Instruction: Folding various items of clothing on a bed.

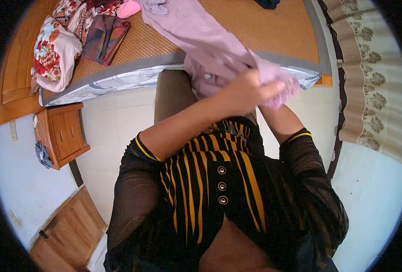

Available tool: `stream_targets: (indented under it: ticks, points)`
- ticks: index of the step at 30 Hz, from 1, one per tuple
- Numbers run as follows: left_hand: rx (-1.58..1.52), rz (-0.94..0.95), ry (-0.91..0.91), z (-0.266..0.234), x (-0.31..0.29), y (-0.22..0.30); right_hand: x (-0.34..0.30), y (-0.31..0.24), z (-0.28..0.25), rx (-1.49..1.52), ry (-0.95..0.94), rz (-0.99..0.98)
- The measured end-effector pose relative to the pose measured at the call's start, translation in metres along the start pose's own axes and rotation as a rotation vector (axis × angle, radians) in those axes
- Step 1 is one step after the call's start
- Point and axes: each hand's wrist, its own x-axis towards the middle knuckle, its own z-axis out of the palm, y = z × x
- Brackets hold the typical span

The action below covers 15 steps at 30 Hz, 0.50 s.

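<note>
A long pale pink garment [205, 38] stretches from the mattress over its near edge to my hands. I cannot tell its exact kind; a small white tag [208, 76] shows on it. My left hand [251, 93], reaching across to the right, is closed on the garment's bunched, frilly end [285, 93]. My right forearm [280, 122] rises to that same end. The right hand itself is hidden by the cloth, so its fingers do not show. Part of the garment hangs in folds beside my knee [176, 93].
A bed with a woven brown mat [273, 31] lies ahead. On its left are a folded plaid cloth [106, 38], a floral bundle [56, 54] and a bright pink cloth [128, 8]. A wooden nightstand [67, 133] stands left; a patterned curtain [366, 77] hangs right.
</note>
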Motion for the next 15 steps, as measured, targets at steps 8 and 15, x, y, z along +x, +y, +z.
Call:
stream_targets:
  ticks: [8,15]
  points:
    - [0.004,-0.373,-0.191,0.007,-0.019,-0.013,0.022,0.001,-0.07,-0.168,-0.067,0.07]
    - [-0.178,-0.238,-0.259,0.02,-0.01,0.003,-0.07,-0.041,-0.092,-0.309,-0.119,0.126]
